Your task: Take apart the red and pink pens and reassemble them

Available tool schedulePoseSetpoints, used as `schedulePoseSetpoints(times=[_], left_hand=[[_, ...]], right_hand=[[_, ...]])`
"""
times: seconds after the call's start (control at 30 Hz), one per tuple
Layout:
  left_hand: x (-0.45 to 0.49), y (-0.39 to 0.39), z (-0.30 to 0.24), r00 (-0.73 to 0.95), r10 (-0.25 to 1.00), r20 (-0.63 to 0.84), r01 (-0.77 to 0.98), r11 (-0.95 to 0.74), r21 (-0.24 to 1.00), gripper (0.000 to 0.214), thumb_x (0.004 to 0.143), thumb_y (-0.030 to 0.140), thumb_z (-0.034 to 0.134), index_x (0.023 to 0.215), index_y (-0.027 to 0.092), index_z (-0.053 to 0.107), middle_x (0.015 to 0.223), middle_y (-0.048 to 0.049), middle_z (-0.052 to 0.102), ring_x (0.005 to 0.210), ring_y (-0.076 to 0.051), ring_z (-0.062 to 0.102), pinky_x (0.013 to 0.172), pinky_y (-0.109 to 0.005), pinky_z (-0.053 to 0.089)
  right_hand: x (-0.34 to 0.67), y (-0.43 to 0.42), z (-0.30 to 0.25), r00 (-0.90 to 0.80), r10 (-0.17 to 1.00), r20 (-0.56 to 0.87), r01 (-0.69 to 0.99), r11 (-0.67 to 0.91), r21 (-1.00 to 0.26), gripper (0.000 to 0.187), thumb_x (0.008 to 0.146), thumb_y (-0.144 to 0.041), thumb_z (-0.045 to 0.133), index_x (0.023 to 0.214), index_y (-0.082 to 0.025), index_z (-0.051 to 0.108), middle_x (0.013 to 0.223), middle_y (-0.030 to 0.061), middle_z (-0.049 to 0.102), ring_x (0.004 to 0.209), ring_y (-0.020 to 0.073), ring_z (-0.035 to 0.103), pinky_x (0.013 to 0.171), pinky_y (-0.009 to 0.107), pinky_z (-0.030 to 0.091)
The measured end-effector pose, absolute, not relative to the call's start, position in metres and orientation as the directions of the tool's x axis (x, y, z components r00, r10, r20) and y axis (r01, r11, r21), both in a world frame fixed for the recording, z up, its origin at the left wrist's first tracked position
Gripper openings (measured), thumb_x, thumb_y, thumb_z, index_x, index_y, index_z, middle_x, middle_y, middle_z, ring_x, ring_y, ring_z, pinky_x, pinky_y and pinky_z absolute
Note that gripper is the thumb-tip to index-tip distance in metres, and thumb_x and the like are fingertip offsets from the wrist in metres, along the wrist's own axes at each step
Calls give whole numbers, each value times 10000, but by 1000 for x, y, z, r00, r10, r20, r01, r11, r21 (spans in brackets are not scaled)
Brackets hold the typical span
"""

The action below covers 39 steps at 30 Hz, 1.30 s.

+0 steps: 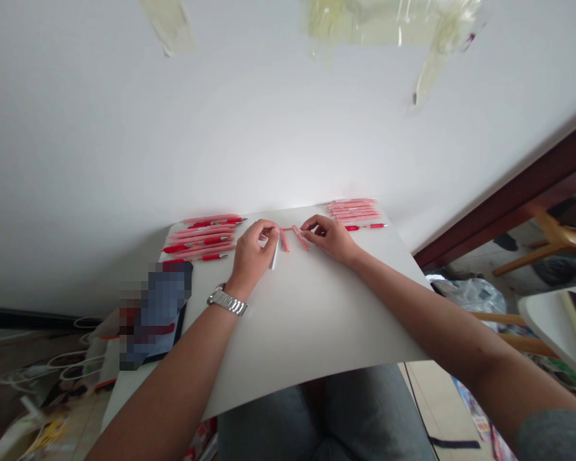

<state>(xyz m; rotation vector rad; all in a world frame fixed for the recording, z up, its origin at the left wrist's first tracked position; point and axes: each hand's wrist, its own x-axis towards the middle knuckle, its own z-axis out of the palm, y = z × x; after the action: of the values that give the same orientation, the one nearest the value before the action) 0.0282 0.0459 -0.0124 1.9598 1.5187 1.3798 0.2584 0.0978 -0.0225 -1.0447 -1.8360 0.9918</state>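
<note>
Above the white table, my left hand (258, 248), wearing a metal watch (227, 300), is closed in a pinch. Its fingertips meet the end of a thin pink pen part (288, 228). Beneath its thumb lies a whitish-silver tube (274, 255). A short pink pen piece (285, 241) is just right of these fingertips. My right hand (327, 235) pinches a slanted pink pen barrel (300, 238) between thumb and fingers. Right behind that hand is a red pen (367, 227).
Pink and red pens (204, 234) lie in a row at the table's left back. Several pink pens (352, 209) are stacked at the back right. A partly blurred dark flat object (185, 288) rests on the left edge. The wall (269, 128) borders the table's far side.
</note>
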Motion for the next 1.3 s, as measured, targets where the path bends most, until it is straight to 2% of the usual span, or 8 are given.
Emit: schedulePoseSetpoints(times=[0.1, 0.2, 0.43, 0.7, 0.9, 1.03, 1.17, 1.3], left_hand=[[31, 44, -10, 40, 863, 504, 582, -430, 690, 130, 1028, 329, 609, 1018, 241, 704, 966, -28, 781, 942, -207, 726, 932, -355, 555], [33, 42, -10, 94, 854, 512, 574, -466, 673, 91, 1014, 287, 630, 1032, 239, 705, 947, -20, 780, 945, -202, 719, 946, -357, 548], [35, 39, -10, 211, 825, 524, 535, -546, 645, 138, 997, 295, 669, 1115, 254, 726, 1098, -56, 760, 962, -213, 713, 929, -374, 575], [36, 40, -10, 212, 830, 515, 532, -540, 652, 108, 977, 300, 684, 1062, 254, 733, 1060, -60, 757, 939, -221, 715, 909, -385, 585], [35, 41, -10, 187, 833, 520, 526, -532, 663, 98, 1004, 278, 655, 1064, 252, 728, 987, -31, 759, 913, -194, 710, 899, -344, 565], [33, 43, -11, 79, 852, 518, 530, -476, 702, 69, 1001, 283, 661, 1023, 251, 718, 948, -23, 759, 902, -191, 710, 892, -338, 563], [32, 45, -12, -20, 878, 478, 500, -405, 765, 95, 993, 328, 669, 983, 239, 700, 974, -32, 764, 906, -192, 726, 878, -332, 587], [33, 45, -12, -52, 886, 460, 480, -382, 790, 79, 967, 311, 689, 947, 235, 684, 923, -25, 760, 875, -187, 730, 861, -321, 599]], right_hand=[[258, 95, -23, -354, 895, 273, 274, 379, -884, 281, 875, -478, 782, 955, -219, 707, 852, 0, 724, 632, 110, 541, 606, 260, 407], [257, 91, -21, -366, 891, 269, 271, 379, -885, 312, 883, -516, 780, 938, -220, 699, 770, -9, 704, 597, 111, 527, 582, 258, 390], [257, 84, -17, -421, 871, 252, 202, 361, -910, 427, 870, -637, 782, 943, -222, 712, 766, 11, 722, 623, 137, 579, 591, 273, 418], [254, 80, -15, -424, 877, 225, 189, 328, -925, 450, 840, -655, 802, 941, -225, 722, 832, 18, 731, 671, 144, 594, 632, 282, 462], [256, 82, -15, -429, 868, 251, 205, 364, -908, 341, 909, -560, 749, 988, -229, 718, 852, 15, 732, 695, 149, 609, 671, 289, 487], [257, 87, -16, -345, 888, 305, 324, 417, -849, 246, 948, -478, 706, 960, -232, 714, 907, 22, 745, 702, 148, 587, 674, 293, 470], [258, 90, -21, -341, 860, 379, 484, 506, -714, 153, 946, -376, 719, 1003, -235, 737, 967, 34, 747, 751, 161, 579, 699, 302, 445], [256, 90, -27, -358, 832, 424, 561, 554, -615, 180, 949, -387, 756, 1041, -233, 765, 1006, 66, 733, 818, 188, 616, 731, 321, 445]])
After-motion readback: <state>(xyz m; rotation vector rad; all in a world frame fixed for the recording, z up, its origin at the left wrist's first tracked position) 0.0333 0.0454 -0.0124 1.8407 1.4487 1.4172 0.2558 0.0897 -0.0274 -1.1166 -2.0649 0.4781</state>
